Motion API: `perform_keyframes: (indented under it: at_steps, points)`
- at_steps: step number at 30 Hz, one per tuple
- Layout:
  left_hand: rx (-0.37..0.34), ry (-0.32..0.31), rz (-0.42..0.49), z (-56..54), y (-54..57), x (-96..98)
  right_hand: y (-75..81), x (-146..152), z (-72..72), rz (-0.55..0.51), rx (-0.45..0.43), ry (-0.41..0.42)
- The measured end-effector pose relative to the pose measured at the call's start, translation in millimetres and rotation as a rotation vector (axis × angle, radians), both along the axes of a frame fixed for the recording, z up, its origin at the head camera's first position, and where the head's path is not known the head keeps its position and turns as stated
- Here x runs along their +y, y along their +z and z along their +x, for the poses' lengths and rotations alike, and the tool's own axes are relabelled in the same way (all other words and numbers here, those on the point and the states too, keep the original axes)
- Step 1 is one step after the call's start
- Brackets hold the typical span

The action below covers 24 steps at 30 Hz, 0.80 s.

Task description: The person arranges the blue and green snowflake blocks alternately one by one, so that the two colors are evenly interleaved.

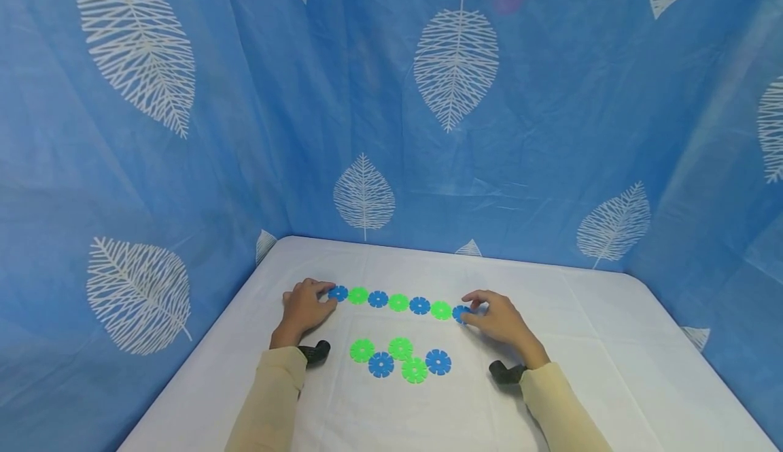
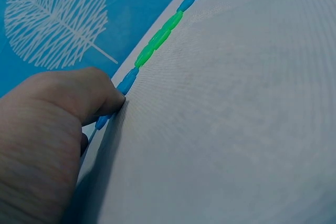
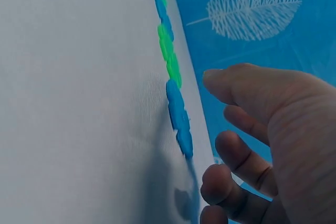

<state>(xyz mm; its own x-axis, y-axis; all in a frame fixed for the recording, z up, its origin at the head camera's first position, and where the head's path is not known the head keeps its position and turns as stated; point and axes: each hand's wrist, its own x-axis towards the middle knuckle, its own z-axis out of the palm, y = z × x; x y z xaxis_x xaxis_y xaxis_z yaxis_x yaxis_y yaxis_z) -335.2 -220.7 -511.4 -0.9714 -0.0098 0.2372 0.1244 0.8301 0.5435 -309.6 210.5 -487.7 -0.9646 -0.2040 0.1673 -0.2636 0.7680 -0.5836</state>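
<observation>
A row of joined notched plastic discs, alternating blue and green, lies across the white table. My left hand [image 1: 306, 309] pinches the blue disc [image 1: 338, 293] at the row's left end; in the left wrist view the thumb [image 2: 105, 95] covers part of it. At the right end lies another blue disc [image 1: 460, 313], also seen in the right wrist view [image 3: 179, 119]. My right hand [image 1: 500, 317] hovers beside that disc, its thumb and fingers spread apart and holding nothing. Between the ends, a green disc [image 1: 399, 302] sits mid-row.
Nearer the front, a group of loose discs lies on the table [image 1: 367, 411]: a few green [image 1: 362, 351] and blue ones [image 1: 438, 362]. Blue cloth with white leaf prints [image 1: 455, 64] hangs behind and at both sides. Black wrist cameras [image 1: 506, 372] sit at the cuffs.
</observation>
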Motion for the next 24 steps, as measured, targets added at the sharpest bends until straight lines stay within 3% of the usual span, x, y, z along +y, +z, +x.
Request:
perform_keyframes:
  at_steps: [8, 16, 24]
  points:
    - [-0.006, 0.003, -0.005, 0.3, -2.7, -1.2, 2.8, -8.6, 19.6, -0.045, -0.046, 0.092]
    - [0.011, -0.012, -0.002, -1.1, -4.6, -3.4, 17.3, -21.1, 40.4, -0.131, -0.033, 0.175]
    - [0.013, -0.008, -0.002, -2.4, -4.3, -4.2, 21.6, -34.6, 53.1, -0.143, -0.039, 0.23]
